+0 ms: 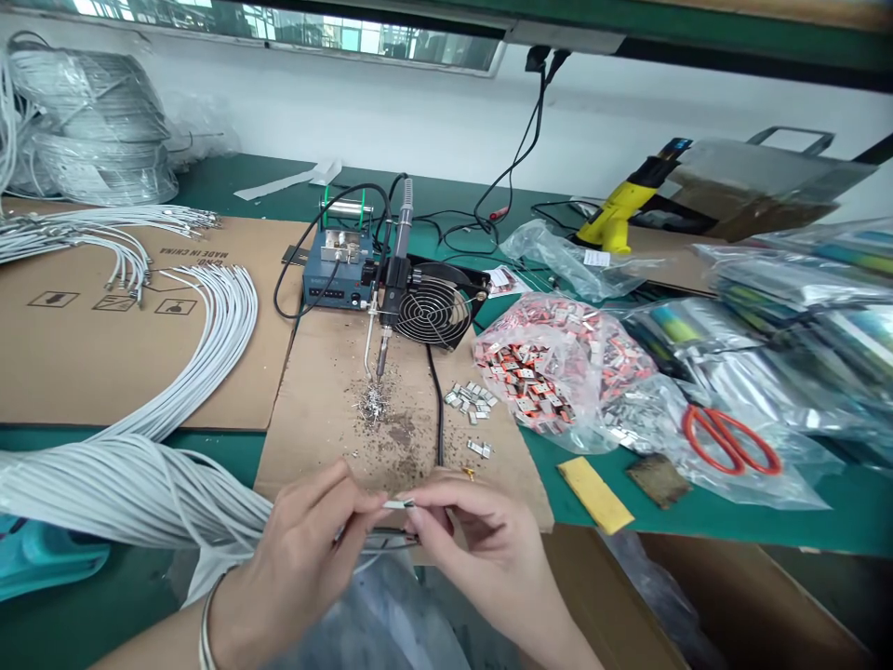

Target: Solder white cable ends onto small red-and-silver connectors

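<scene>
Both hands meet above the front of the cardboard sheet (313,409). My left hand (307,526), with a bangle at the wrist, pinches a white cable (394,504) close to its end. At the cable's dark tip, the thumb and forefinger of my right hand (478,526) are pressed together; what exactly lies between them is too small to tell. A dark thin piece shows just below the fingers, its kind unclear. Beyond the hands stands a soldering iron (394,288), tip down beside a solder feed tube, over a heap of solder scraps (373,402). Small metal connectors (471,400) lie to the right.
A thick bundle of white cables (139,489) is at left. Behind are a blue soldering station (338,279) and black fan (433,312). Right: bagged orange-and-metal connectors (537,372), red-handled scissors (729,442), yellow sponge (595,493), yellow heat gun (614,214).
</scene>
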Demonstrator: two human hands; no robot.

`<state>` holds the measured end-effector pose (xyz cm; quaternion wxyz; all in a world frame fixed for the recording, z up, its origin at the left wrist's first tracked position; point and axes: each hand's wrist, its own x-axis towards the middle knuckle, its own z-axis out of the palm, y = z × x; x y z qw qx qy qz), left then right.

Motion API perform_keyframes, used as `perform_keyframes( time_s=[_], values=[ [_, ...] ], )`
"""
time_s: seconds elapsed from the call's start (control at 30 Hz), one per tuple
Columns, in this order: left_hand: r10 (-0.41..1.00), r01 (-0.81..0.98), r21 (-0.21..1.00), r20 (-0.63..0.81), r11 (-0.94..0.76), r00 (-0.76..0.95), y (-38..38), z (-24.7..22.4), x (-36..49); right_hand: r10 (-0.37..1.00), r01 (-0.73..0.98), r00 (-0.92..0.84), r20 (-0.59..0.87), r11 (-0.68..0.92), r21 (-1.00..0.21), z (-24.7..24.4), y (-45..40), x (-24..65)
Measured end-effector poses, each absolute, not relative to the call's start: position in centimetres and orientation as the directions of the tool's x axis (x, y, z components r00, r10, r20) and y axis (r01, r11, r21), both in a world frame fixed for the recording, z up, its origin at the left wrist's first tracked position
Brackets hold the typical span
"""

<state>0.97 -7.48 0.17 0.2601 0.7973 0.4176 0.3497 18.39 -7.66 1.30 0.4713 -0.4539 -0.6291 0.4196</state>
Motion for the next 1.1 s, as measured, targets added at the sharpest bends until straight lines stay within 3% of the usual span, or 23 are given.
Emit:
perform_keyframes(
  time_s=[0.1,0.17,0.27,0.37,0.43,0.57,0.73,0.9,1.1],
  values=[
    [0.824,0.52,0.647,0.362,-0.558,0.435,-7.5,0.1,0.7,0.972,0.131,-0.145,0.185,0.204,-0.97,1.2,-7.3,18.4],
    [0.868,0.471,0.744,0.303,-0.474,0.394,-7.4,0.2,1.0,0.977,-0.02,-0.127,0.173,0.172,-0.985,0.8,-7.1,18.1],
    [0.937,0.182,0.979,0.018,-0.086,0.348,-7.2,0.5,1.9,0.99,-0.339,-0.07,0.122,0.092,-0.936,-0.4,-7.1,16.8],
    [0.869,-0.1,0.944,-0.243,0.314,0.431,-6.9,0.8,2.6,0.999,-0.584,-0.029,0.017,-0.003,-0.812,-1.5,-7.4,15.5],
    [0.848,-0.158,0.908,-0.284,0.387,0.447,-6.8,0.9,2.7,0.999,-0.633,-0.005,-0.033,-0.029,-0.774,-1.8,-7.5,15.0],
    [0.86,-0.179,0.902,-0.29,0.392,0.419,-6.7,0.9,2.5,0.999,-0.573,0.039,-0.035,-0.007,-0.82,-1.4,-7.7,14.7],
    [0.821,-0.236,0.879,-0.249,0.414,0.513,-6.7,0.8,2.2,1.0,-0.558,0.013,0.014,0.019,-0.83,-1.1,-7.8,14.6],
    [0.793,-0.175,0.89,-0.267,0.421,0.547,-6.8,0.8,1.5,0.972,-0.215,-0.213,0.1,0.053,-0.975,0.3,-6.5,16.8],
    [0.718,-0.104,0.882,-0.299,0.459,0.628,-6.8,1.0,0.8,0.899,0.144,-0.425,0.106,0.182,-0.973,3.0,-5.5,18.7]
  ],
)
